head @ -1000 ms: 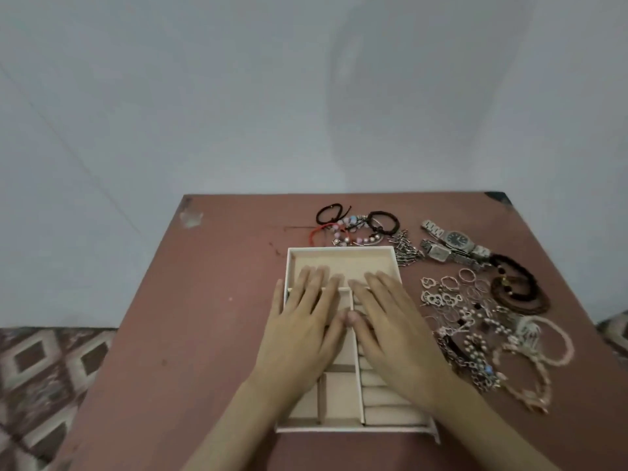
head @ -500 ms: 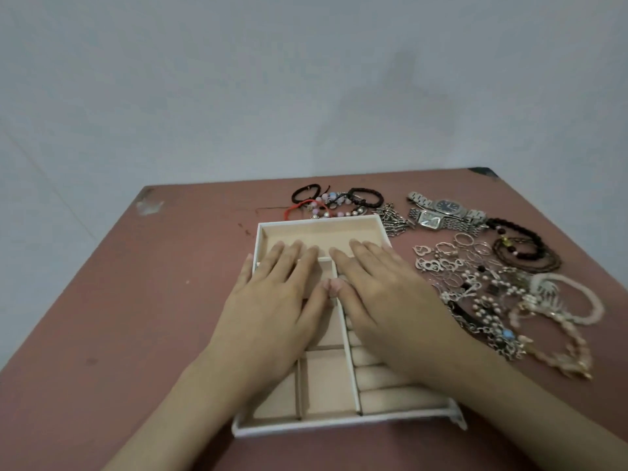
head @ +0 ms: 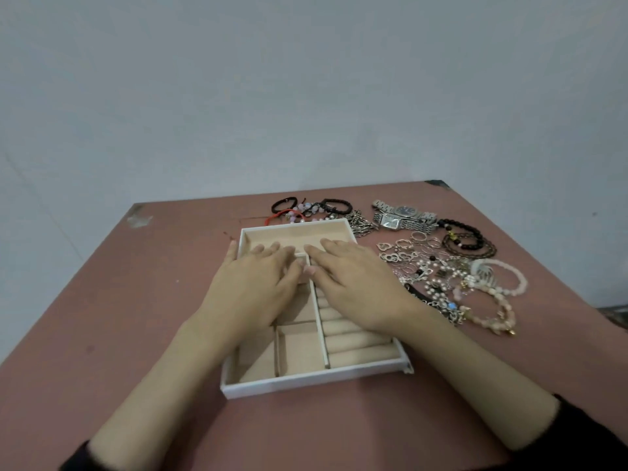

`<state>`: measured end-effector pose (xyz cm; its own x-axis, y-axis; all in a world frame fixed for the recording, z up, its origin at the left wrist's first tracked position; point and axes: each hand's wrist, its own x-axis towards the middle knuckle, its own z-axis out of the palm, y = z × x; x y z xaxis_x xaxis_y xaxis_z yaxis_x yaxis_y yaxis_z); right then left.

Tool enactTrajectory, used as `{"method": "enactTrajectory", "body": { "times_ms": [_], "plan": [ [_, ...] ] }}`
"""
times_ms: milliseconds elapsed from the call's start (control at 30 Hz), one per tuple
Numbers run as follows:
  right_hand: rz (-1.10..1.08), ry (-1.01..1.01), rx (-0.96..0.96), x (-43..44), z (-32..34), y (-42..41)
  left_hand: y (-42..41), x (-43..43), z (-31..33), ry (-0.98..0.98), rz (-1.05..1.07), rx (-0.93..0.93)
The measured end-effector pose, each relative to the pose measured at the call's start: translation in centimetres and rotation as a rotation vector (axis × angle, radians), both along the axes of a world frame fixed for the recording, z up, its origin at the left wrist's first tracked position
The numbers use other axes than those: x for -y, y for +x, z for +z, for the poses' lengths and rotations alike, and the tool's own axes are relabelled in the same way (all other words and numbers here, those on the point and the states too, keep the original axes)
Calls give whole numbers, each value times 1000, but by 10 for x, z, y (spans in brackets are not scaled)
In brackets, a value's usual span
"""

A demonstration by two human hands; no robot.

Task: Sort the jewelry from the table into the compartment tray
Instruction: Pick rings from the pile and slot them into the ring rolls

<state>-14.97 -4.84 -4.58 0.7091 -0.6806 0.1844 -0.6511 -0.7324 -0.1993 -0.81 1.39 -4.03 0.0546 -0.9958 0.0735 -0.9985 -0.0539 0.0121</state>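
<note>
Head view: on the reddish counter (head: 136,317), the compartment tray (head: 306,380) sits mid-counter. The left hand (head: 253,287) and right hand (head: 356,283) lie flat on it, fingers straight, holding nothing. The jewelry (head: 435,270) just to its right looks tangled, so lifting one piece could drag others along.

Soft, even light, a bit dim, plain gray wall (head: 306,79), faint shadows on the counter (head: 119,300) under the arms (head: 163,385), counter edges slanted by the wide lens, jewelry pile (head: 441,266) slightly blurry, dark sleeve (head: 591,436) fuzzy
</note>
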Motion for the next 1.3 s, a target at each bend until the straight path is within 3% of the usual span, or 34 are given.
{"method": "enactTrajectory", "body": {
  "times_ms": [133, 267, 367, 433, 567, 800, 1300],
  "plan": [
    [45, 20, 103, 6, 0, -4, -4, 18, 14, -126, 144, -178],
    [35, 329, 516, 15, 15, -22, -17, 35, 16, -235, 169, -233],
    [-79, 262, 628, 33, 27, -44, -23, 40, 11, -266, 103, -319],
    [-157, 171, 567, 52, 33, -61, -23, 40, 8, -283, 73, -370],
    [-327, -43, 272, 82, 31, -91, -19, 40, 7, -368, 14, -499],
    [-341, -4, 126, 92, 20, -101, -24, 42, 9, -355, -5, -516],
    [-252, -5, 133, 101, 7, -101, -87, 97, 26, -139, -235, -368]
  ]
}}
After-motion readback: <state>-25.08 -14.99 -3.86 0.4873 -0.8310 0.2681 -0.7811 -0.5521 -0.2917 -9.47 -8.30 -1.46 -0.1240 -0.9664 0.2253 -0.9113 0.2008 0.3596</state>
